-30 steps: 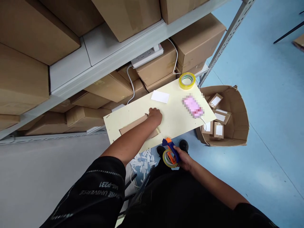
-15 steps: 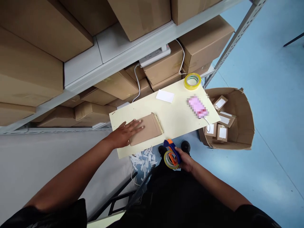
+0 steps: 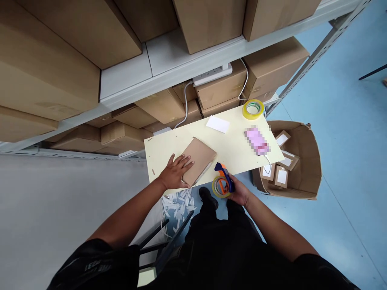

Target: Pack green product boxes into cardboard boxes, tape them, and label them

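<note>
A flat brown cardboard box (image 3: 200, 158) lies turned at an angle near the front edge of the pale yellow table (image 3: 231, 161). My left hand (image 3: 177, 173) rests on its left side with the fingers spread. In my right hand (image 3: 238, 191) is a blue and orange tape dispenser (image 3: 225, 177) loaded with a roll of clear yellowish tape. I hold it just off the table's front edge, to the right of the box. The dispenser and the box are apart.
On the table are a white card (image 3: 217, 124), a yellow tape roll (image 3: 253, 109) and a pixelated pink phone (image 3: 256, 140) with a cable. A large open carton (image 3: 306, 161) on the floor holds several small labelled boxes. Shelving with cartons (image 3: 220, 86) and a power strip (image 3: 213, 75) stands behind.
The cardboard box has turned on the table, its taped end no longer facing right. My left hand moved right with it. The dispenser in my right hand rose slightly toward the table.
</note>
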A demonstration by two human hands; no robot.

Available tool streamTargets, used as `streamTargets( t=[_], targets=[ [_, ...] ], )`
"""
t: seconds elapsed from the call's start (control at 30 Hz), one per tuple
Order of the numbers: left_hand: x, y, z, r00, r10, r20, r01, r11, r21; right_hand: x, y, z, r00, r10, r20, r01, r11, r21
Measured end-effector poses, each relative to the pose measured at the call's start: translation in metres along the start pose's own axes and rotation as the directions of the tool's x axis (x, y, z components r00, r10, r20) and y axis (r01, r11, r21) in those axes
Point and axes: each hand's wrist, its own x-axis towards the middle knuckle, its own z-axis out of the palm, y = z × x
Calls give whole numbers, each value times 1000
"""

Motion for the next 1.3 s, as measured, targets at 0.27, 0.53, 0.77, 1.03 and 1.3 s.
streamTargets(
  t=[0.27, 0.53, 0.77, 1.03, 1.3],
  targets=[
    [28, 61, 22, 891, -390, -233, 363, 920, -150, 39, -81, 39, 996, -81, -30, 81, 997, 8],
    [43, 78, 18, 801, -540, -258, 486, 839, -246, 54, -114, 50, 999, 13, -31, -17, 991, -131],
    [56, 78, 14, 743, -605, -286, 533, 794, -294, 33, -59, 14, 996, 79, -31, -80, 995, -53],
    [97, 77, -8, 647, -732, -214, 642, 674, -365, 41, -3, 18, 1000, 7, -23, -5, 996, 92],
    [65, 97, -7, 804, -554, -217, 479, 819, -315, 57, -70, 35, 997, -76, -26, 79, 987, 138]
  ],
)
